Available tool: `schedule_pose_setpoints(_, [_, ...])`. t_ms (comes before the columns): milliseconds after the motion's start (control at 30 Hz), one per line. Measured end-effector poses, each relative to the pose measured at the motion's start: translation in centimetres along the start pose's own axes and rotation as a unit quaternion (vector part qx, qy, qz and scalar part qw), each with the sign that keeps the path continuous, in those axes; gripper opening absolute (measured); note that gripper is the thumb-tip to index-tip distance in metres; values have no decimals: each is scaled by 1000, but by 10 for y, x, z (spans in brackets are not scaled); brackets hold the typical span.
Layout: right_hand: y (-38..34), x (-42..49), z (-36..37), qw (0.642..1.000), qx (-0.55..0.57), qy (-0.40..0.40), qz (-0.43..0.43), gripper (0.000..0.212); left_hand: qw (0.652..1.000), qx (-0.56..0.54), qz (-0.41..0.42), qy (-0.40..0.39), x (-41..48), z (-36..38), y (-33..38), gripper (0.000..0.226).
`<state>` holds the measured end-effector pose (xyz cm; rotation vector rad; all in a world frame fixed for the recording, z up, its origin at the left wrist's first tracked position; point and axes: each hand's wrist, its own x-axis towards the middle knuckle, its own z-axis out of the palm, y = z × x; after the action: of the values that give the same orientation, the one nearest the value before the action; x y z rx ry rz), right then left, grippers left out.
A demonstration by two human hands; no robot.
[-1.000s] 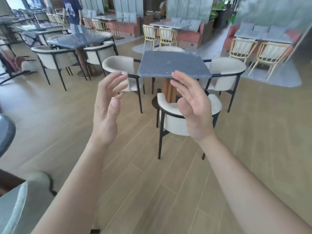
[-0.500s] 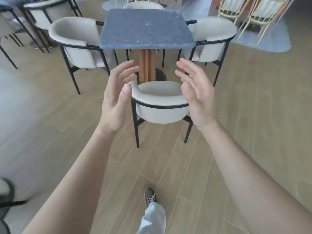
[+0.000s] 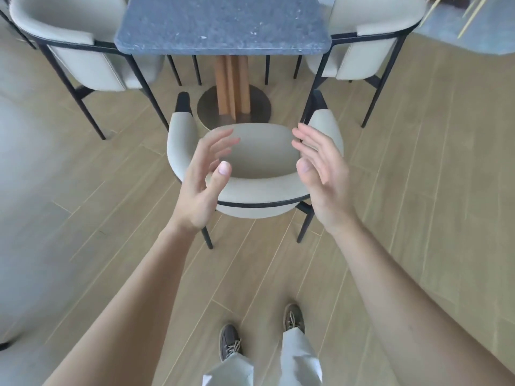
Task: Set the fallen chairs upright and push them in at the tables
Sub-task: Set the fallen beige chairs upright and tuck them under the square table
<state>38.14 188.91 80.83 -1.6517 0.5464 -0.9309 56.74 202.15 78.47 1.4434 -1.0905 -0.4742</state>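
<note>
A cream armchair [image 3: 262, 190] with black metal legs stands upright in front of me, its curved back toward me and its seat facing the blue-grey stone table [image 3: 220, 26]. Its arms stop short of the table edge. My left hand [image 3: 204, 179] hovers open above the left end of the chair back, fingers spread. My right hand [image 3: 323, 171] hovers open above the right end. Neither hand touches the chair.
Two more cream chairs stand upright at the table, one at the left [image 3: 83, 48] and one at the right [image 3: 365, 48]. The table rests on a wooden post with a round metal base [image 3: 259, 107]. My shoes [image 3: 230, 341] stand on the plank floor behind the chair.
I have walked up to the table, so the chair is now directly below my hands. Both hands stay open and have come down toward the chair back.
</note>
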Motion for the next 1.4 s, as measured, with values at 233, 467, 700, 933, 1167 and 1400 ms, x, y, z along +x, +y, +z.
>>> schedule_pose_setpoints(233, [121, 64, -41, 958, -212, -168, 95, 86, 932, 305, -114, -156, 42, 43, -89, 105])
schedule_pose_setpoints(467, [224, 82, -60, 709, -552, -434, 65, 127, 771, 518, -167, -331, 73, 79, -176, 103])
schedule_pose_setpoints(700, [251, 102, -60, 679, -566, -466, -42, 90, 728, 570, -133, -358, 80, 75, -195, 95])
schedule_pose_setpoints(933, [257, 120, -63, 663, -566, -487, -55, 85, 729, 573, -129, -352, 89, 75, -199, 92])
schedule_pose_setpoints(1167, [267, 180, -61, 660, -566, -493, -41, 85, 753, 558, -127, -325, 136, 77, -215, 89])
schedule_pose_setpoints(1400, [285, 258, -27, 683, -563, -465, -18, 80, 758, 553, -125, -324, 215, 41, -252, 85])
